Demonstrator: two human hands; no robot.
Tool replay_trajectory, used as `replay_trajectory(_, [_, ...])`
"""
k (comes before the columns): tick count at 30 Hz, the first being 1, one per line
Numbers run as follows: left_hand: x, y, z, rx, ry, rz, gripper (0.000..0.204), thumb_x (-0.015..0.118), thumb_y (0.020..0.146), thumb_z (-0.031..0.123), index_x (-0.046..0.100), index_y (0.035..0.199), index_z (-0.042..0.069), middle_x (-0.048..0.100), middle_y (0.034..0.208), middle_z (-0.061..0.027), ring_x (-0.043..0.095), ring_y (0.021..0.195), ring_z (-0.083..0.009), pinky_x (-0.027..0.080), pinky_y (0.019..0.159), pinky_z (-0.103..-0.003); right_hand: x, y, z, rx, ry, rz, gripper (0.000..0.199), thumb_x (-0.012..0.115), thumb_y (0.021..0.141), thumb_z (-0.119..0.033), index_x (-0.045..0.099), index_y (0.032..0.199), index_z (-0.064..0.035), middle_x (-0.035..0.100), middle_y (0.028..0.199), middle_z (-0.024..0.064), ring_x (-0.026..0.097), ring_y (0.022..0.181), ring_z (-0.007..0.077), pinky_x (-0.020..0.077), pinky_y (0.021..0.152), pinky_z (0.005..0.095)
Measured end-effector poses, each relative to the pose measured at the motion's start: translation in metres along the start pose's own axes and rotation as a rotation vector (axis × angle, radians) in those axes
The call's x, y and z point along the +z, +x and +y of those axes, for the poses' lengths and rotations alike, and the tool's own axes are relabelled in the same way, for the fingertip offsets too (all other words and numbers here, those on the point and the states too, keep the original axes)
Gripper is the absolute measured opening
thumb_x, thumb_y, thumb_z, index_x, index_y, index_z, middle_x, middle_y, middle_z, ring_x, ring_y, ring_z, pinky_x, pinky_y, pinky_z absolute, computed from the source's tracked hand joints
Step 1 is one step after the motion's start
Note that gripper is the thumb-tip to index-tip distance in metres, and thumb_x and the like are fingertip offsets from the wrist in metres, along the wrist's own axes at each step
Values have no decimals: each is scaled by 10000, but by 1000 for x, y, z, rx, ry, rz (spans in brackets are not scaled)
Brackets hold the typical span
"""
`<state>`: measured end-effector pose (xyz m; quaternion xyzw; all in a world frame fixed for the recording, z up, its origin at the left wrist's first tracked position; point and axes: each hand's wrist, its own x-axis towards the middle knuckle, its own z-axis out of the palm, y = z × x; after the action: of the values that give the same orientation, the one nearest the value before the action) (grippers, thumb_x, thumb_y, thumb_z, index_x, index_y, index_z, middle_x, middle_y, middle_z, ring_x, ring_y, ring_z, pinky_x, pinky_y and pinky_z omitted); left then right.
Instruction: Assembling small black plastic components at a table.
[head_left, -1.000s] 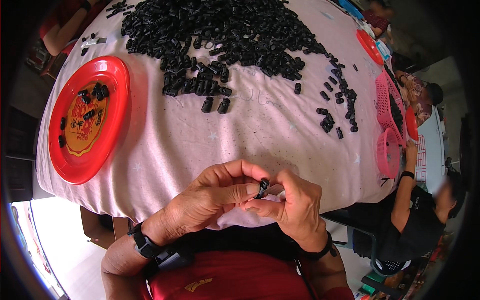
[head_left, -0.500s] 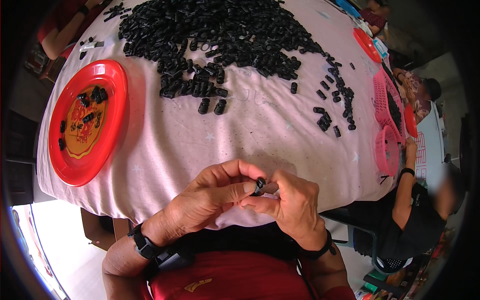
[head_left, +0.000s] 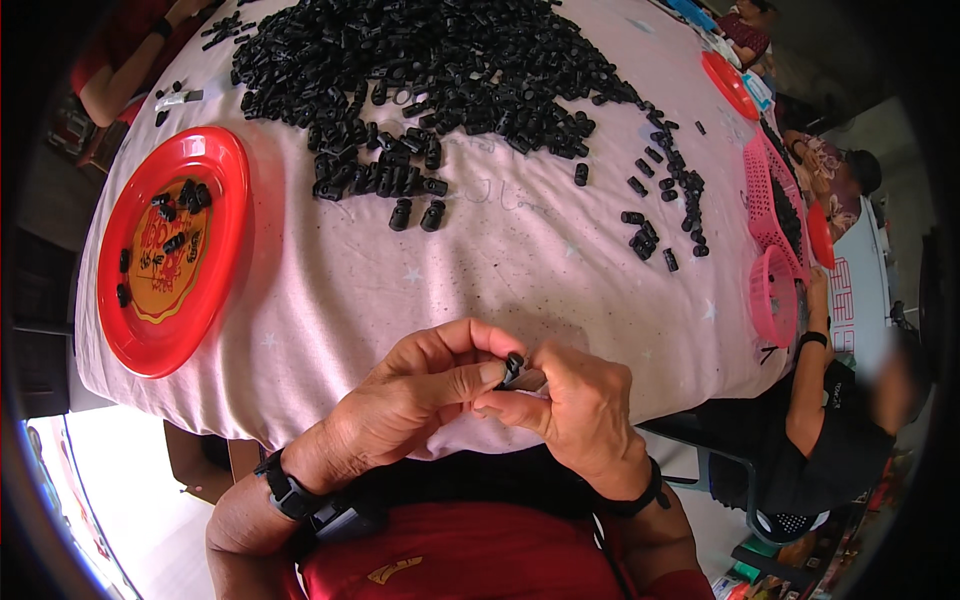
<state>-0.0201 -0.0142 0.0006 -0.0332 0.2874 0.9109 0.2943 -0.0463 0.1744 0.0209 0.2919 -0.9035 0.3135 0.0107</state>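
Close to the table's near edge, my left hand (head_left: 425,385) pinches a small black plastic cord lock (head_left: 514,362) between thumb and forefinger. My right hand (head_left: 580,405) is closed around a small flat blade (head_left: 530,380) with a pale wrapped grip, its metal part touching or very near the cord lock. Fingers cover most of both things, so the exact contact point is hidden. Beyond my hands lies a big heap of similar black cord locks (head_left: 430,70). A red oval plate (head_left: 235,240) at the left holds several of them.
A pale pink cloth (head_left: 440,280) covers the table. Loose cord locks (head_left: 640,236) lie to the right. Pink baskets (head_left: 768,190) and a red plate (head_left: 730,85) line the right edge. Another blade (head_left: 178,99) rests at far left. Other people (head_left: 815,400) sit around the table.
Both hands keep their hold, with only a slight shift of the fingers and the cord lock. The whole view has moved a little.
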Motion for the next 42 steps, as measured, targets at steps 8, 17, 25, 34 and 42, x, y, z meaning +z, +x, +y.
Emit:
replay_trajectory(8, [1, -2, 2, -38, 13, 66, 257, 621, 926, 123, 557, 1160, 39, 602, 967, 5, 552, 781, -59, 474, 740, -197, -6, 3, -7, -22, 443, 67, 267, 760, 813, -184, 591, 924, -10, 665, 753, 93, 672, 620, 149, 515, 509, 260])
replay_trajectory(17, [0, -1, 2, -48, 39, 54, 220, 621, 924, 110, 555, 1122, 38, 602, 961, -4, 558, 796, -64, 470, 729, -194, -2, 2, 2, 44, 582, 62, 178, 695, 860, -63, 612, 1002, 5, 681, 815, 92, 663, 669, 112, 511, 543, 228])
replay_trajectory(25, [-2, -1, 1, -25, -42, 21, 223, 616, 926, 106, 551, 1125, 27, 605, 959, -25, 557, 793, -71, 473, 720, -202, -11, 0, -1, 98, 632, 40, 180, 707, 836, -71, 644, 992, -3, 698, 799, 72, 620, 589, 85, 473, 517, 203])
replay_trajectory(34, [0, -1, 2, -37, 15, 39, 245, 614, 928, 107, 537, 1140, 13, 610, 961, -44, 553, 781, -77, 469, 694, -191, -4, 0, 5, -1, 575, 121, 125, 683, 827, -5, 660, 944, 33, 673, 734, 66, 571, 553, 64, 399, 491, 170])
replay_trajectory(42, [-1, -3, 2, -39, -41, 26, 234, 615, 928, 109, 534, 1127, 16, 606, 959, -45, 545, 780, -74, 458, 699, -196, -17, 4, -10, 73, 531, 4, 169, 706, 828, -45, 666, 988, -10, 700, 789, 78, 610, 572, 66, 466, 507, 202])
